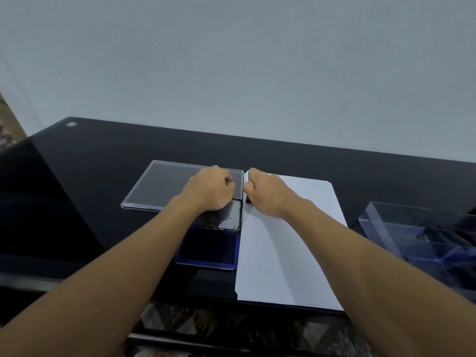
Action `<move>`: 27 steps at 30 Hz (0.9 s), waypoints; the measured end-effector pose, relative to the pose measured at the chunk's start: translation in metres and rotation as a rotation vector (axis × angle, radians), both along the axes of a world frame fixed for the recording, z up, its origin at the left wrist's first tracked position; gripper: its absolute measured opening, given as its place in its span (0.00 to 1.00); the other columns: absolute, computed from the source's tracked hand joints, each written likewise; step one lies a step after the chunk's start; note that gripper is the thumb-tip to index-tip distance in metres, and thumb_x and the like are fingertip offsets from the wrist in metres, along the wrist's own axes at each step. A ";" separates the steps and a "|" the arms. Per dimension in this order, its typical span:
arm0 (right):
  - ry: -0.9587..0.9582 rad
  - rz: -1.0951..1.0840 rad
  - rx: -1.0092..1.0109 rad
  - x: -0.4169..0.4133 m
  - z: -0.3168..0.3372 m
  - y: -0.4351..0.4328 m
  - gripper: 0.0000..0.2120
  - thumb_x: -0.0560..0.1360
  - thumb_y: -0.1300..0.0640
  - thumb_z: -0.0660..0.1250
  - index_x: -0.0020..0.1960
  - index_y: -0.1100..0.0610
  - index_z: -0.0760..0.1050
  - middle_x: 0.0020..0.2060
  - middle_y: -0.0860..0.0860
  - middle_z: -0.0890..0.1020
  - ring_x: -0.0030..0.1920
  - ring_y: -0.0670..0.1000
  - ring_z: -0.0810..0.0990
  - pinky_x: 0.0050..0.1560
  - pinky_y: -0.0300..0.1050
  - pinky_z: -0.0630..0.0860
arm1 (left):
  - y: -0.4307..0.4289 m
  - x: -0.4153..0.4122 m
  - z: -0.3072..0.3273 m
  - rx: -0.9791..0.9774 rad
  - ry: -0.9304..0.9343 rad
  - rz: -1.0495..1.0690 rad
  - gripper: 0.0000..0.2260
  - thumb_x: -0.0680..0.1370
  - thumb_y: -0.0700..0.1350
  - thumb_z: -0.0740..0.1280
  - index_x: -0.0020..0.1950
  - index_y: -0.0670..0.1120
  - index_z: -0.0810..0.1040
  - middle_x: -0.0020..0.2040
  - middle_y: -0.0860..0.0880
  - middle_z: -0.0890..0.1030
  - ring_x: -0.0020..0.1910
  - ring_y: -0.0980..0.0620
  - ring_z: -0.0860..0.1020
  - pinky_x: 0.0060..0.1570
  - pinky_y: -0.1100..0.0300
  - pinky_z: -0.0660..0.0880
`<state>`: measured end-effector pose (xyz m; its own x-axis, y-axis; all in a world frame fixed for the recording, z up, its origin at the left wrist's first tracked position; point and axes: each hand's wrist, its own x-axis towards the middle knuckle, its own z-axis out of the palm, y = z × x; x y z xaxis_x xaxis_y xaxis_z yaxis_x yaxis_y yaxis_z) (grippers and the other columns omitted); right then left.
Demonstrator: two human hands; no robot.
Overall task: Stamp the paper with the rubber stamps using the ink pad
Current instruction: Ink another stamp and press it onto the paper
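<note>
- Our left hand (211, 189), fingers curled, sits over the open ink pad (208, 249); whether it holds anything we cannot tell.
- Our right hand (262, 194) grips what seems a dark stamp (248, 200) on the paper (291, 248).

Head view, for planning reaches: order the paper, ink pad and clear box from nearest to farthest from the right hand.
1. paper, beneath the right hand.
2. ink pad, just to its left.
3. clear box, off to the right.

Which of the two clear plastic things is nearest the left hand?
The flat clear plastic lid, under the left hand; the deeper clear plastic box stands far right, beyond the white paper.
</note>
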<state>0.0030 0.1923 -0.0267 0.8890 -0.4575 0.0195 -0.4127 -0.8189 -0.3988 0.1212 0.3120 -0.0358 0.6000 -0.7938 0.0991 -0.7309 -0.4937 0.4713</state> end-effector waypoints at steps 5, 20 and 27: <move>-0.002 -0.009 0.004 -0.001 0.000 0.000 0.08 0.83 0.55 0.52 0.47 0.57 0.64 0.37 0.55 0.74 0.35 0.54 0.71 0.36 0.49 0.67 | 0.004 -0.002 0.007 -0.007 0.014 0.010 0.09 0.79 0.48 0.60 0.46 0.51 0.81 0.47 0.54 0.82 0.49 0.50 0.79 0.54 0.47 0.78; 0.063 -0.041 0.043 -0.003 0.013 0.006 0.11 0.81 0.55 0.53 0.40 0.52 0.60 0.37 0.52 0.73 0.36 0.52 0.69 0.34 0.47 0.64 | 0.027 -0.013 0.030 -0.023 -0.007 0.050 0.11 0.80 0.48 0.61 0.56 0.48 0.80 0.56 0.50 0.80 0.55 0.49 0.77 0.59 0.46 0.76; 0.008 -0.048 0.083 -0.014 0.038 0.001 0.10 0.81 0.53 0.55 0.42 0.54 0.68 0.43 0.53 0.78 0.39 0.51 0.72 0.35 0.45 0.66 | 0.036 -0.022 0.043 -0.036 -0.002 0.069 0.12 0.81 0.48 0.60 0.60 0.48 0.79 0.61 0.50 0.79 0.59 0.49 0.76 0.62 0.48 0.74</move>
<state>-0.0108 0.1931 0.0113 0.8661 -0.4992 -0.0272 -0.4540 -0.7626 -0.4609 0.0995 0.3484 0.0068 0.6533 -0.7462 0.1281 -0.6964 -0.5258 0.4885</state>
